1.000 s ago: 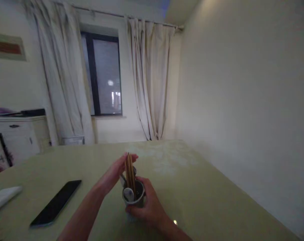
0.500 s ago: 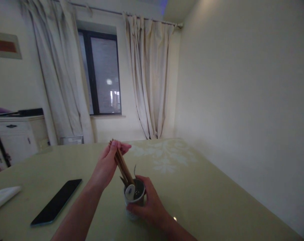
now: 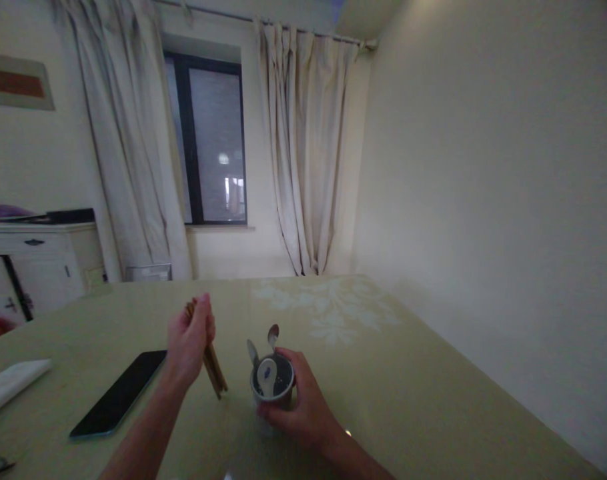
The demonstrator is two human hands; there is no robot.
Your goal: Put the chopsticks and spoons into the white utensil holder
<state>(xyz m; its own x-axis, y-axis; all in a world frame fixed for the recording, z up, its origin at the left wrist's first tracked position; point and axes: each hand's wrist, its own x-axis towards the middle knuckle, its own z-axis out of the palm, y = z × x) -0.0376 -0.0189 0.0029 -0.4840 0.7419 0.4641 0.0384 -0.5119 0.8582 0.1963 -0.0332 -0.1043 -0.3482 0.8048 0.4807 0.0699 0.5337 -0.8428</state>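
- left hand (image 3: 188,343) is closed in a fist around a bundle of wooden chopsticks (image 3: 213,370), clear of the holder, tips pointing down toward the tabletop (image 3: 408,373) at about 4 o'clock from the fist.
- right hand (image 3: 303,407) wraps the metal utensil cup (image 3: 272,387) from its 4 o'clock side, fingers curled on the wall, cup upright on the table.
- spoons (image 3: 266,360) stand in the cup, a white ladle-shaped one leaning to the near rim, two metal bowls poking up at 12 o'clock.
- the chopstick bundle sits just beside the cup, at its 9 o'clock, not touching it.
- doing this well, as i judge it: hold the fist tight so no stick slides out of the bunch, and hold the bundle near its middle rather than at the top end.
- the right hand's hold matters; a light cup with tall spoons could tip if nudged.
- bring the tips down level and together, away from the dark phone (image 3: 118,393) lying at 9 o'clock of the left hand.
- a white folded cloth (image 3: 11,383) lies farther out at 9 o'clock, well apart.
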